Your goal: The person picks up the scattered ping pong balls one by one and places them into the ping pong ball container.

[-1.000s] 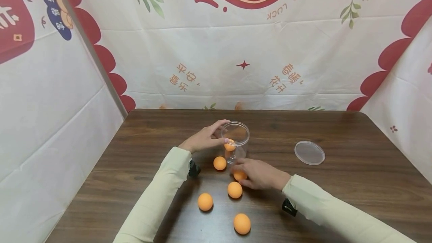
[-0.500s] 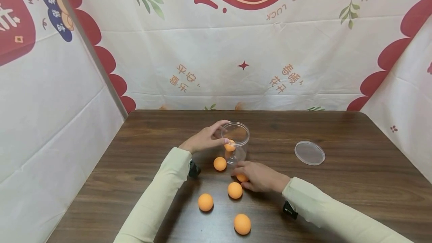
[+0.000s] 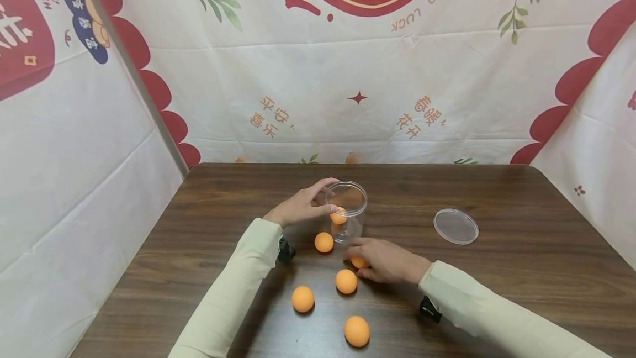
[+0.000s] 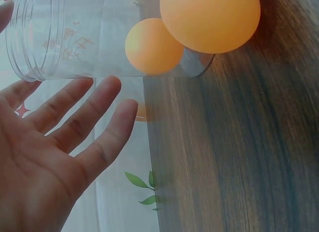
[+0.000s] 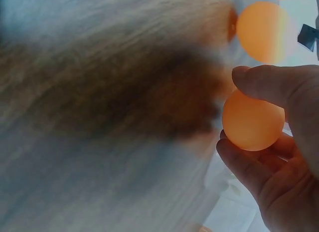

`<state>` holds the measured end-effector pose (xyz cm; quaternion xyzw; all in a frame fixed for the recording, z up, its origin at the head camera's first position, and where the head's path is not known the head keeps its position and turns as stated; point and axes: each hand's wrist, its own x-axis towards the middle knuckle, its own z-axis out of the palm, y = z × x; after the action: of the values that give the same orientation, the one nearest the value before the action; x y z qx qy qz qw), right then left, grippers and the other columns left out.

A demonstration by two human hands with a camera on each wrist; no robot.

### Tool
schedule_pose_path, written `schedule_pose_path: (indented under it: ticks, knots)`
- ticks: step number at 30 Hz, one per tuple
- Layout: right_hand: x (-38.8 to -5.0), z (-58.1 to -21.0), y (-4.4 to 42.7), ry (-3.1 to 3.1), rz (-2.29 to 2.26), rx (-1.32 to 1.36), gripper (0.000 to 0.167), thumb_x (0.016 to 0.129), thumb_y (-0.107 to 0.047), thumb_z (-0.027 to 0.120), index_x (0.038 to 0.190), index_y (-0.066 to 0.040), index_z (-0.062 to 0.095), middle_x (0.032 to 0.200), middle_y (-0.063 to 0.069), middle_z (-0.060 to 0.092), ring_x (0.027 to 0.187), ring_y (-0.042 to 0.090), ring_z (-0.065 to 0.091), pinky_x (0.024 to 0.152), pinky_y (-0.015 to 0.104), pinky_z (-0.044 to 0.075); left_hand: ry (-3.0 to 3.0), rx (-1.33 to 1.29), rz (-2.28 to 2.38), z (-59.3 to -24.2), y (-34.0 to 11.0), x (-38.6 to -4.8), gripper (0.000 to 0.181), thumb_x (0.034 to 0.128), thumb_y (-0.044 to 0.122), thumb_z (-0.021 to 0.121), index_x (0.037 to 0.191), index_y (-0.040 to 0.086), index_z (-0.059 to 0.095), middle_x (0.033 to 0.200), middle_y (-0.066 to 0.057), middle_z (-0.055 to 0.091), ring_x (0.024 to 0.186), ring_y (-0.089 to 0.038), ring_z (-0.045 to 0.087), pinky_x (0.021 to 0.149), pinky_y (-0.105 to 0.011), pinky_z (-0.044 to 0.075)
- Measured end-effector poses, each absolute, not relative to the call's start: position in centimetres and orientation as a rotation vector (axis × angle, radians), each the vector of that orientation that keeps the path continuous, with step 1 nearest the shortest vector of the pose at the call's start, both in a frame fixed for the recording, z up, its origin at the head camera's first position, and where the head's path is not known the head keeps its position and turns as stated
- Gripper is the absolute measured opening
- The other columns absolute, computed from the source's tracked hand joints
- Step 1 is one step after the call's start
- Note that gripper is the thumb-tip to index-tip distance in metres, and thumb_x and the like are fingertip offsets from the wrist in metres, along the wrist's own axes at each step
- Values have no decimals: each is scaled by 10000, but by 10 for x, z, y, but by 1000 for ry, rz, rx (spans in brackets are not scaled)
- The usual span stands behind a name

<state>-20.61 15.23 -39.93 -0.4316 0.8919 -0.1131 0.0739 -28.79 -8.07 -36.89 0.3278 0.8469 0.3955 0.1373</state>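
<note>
A clear plastic jar [image 3: 355, 228] stands upright and uncapped on the table, with one orange ping-pong ball [image 3: 338, 215] visible inside. My left hand [image 3: 303, 205] holds the jar near its rim, thumb on the near side and fingers reaching round the far side. Just in front of the jar, my right hand [image 3: 385, 260] pinches another ping-pong ball [image 5: 253, 123] between thumb and fingers. In the head view the hand partly covers that ball. A loose ball [image 3: 324, 242] lies by the jar's base, and one more [image 3: 346, 281] is close to my right thumb.
Nearer the front of the dark wooden table [image 3: 199, 258] lie two further balls, one left [image 3: 302, 299] and one right [image 3: 356, 331]. A round clear lid [image 3: 456, 226] rests flat at the right. Printed cloth [image 3: 318, 70] hangs behind the table.
My right hand has shifted slightly right, away from the jar, bringing its ball along. The left hand, the jar and the loose balls keep their places.
</note>
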Motion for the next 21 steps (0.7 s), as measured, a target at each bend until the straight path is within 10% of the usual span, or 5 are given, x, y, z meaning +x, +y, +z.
schedule_pose_path:
  ticks: [21]
  knots:
    - [-212,-357,157,2703,-324,-1295,357,846,-138,717,1187,-83,626,1127,42,578,913,125,585,779,342,528,2446,948,1160,-370,-80,-289,635,949,319,581,1488,224,260,1355,-161,504,1083,-270,581,903,-402,493]
